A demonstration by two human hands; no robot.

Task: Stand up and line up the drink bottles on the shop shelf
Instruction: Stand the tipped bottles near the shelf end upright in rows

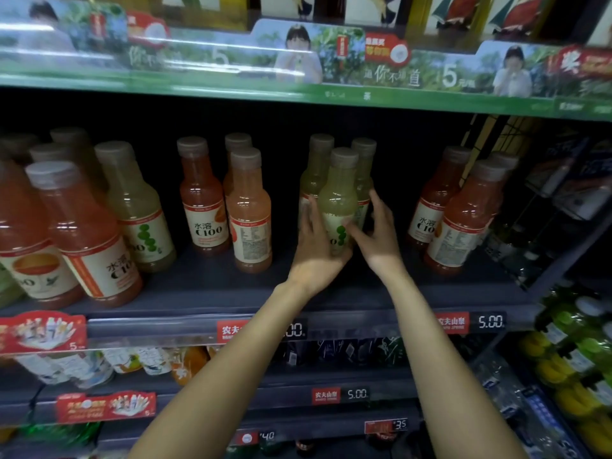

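Note:
A yellow-green drink bottle (338, 197) stands upright at the middle of the dark shelf (205, 289). My left hand (316, 250) wraps its lower left side and my right hand (377, 233) presses its right side. Two more green bottles (318, 170) stand right behind it, and my right fingers reach toward the rear right one (363, 170). To the left, three orange bottles (250, 210) stand upright in a loose cluster. Two orange bottles (463, 220) stand at the right.
At far left, orange and green bottles (86, 233) crowd the shelf edge, some leaning. A green promotional strip (298, 91) edges the shelf above. Price rail (490, 321) runs below my forearms. A wire rack (563, 193) stands at right, with green and yellow bottles (576, 359) lower right.

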